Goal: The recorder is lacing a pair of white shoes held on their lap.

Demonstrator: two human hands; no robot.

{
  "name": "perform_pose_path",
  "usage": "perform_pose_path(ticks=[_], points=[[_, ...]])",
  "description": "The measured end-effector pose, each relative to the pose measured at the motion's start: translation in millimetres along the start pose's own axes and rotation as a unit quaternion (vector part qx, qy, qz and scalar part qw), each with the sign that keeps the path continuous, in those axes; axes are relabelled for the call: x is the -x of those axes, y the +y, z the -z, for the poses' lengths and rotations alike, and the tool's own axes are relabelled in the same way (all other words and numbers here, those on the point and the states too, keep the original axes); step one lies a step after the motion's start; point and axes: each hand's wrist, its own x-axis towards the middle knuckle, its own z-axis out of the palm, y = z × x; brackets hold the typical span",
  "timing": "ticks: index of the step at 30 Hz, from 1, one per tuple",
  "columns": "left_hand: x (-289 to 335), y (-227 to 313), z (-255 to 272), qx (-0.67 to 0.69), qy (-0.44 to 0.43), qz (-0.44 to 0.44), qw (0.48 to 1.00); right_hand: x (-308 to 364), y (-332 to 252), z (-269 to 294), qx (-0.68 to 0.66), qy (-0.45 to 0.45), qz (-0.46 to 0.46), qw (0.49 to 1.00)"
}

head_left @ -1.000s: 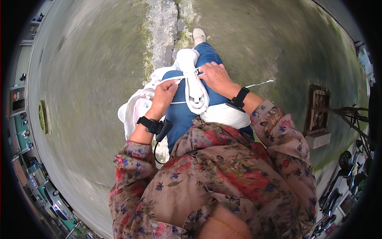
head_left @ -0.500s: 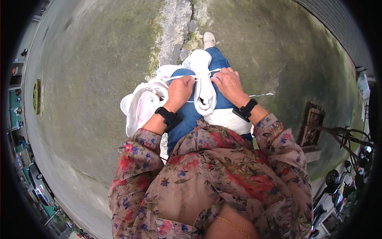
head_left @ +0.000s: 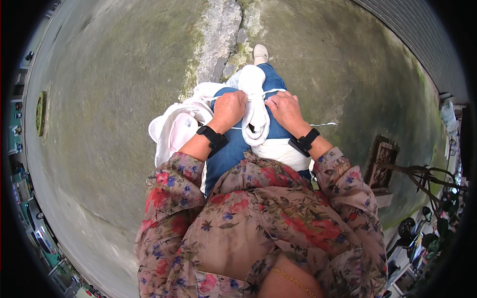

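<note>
Across my thighs lies a long, soft white bundle (head_left: 258, 115), rounded at its far end and looped at the near end. A white cord (head_left: 272, 91) crosses its middle, where it narrows. To its left, my left hand (head_left: 230, 107) is closed, fingers pinched on the cord beside the crossing. My right hand (head_left: 285, 109) pinches the cord on the right side, thumb close to the bundle. The fingertips are partly hidden. Whether the cord is knotted, I cannot tell.
By my left knee sits an open white bag (head_left: 161, 129) with something pale pink (head_left: 185, 126) inside. White stranded material (head_left: 283, 153) rests on my lap near my waist. A loose cord end (head_left: 324, 123) sticks out right. A brown frame-like object (head_left: 383, 161) is on the concrete ground (head_left: 124, 99).
My left hand has turned over slightly and moved a little up and right, closer to the bundle's middle. My right hand has shifted slightly down and still pinches the cord.
</note>
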Motion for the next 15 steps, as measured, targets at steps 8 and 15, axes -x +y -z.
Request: perform_pose_path(ticks=[8,15], points=[[3.7,11.1,3.3,-0.169,-0.003,-0.110,0.979,1.8,-2.8,-0.9,-0.007,-0.014,-0.004,1.000],[21.3,25.3,9.0,-0.146,0.078,-0.034,0.986,8.4,-13.5,9.1,-0.012,-0.042,0.009,0.999]])
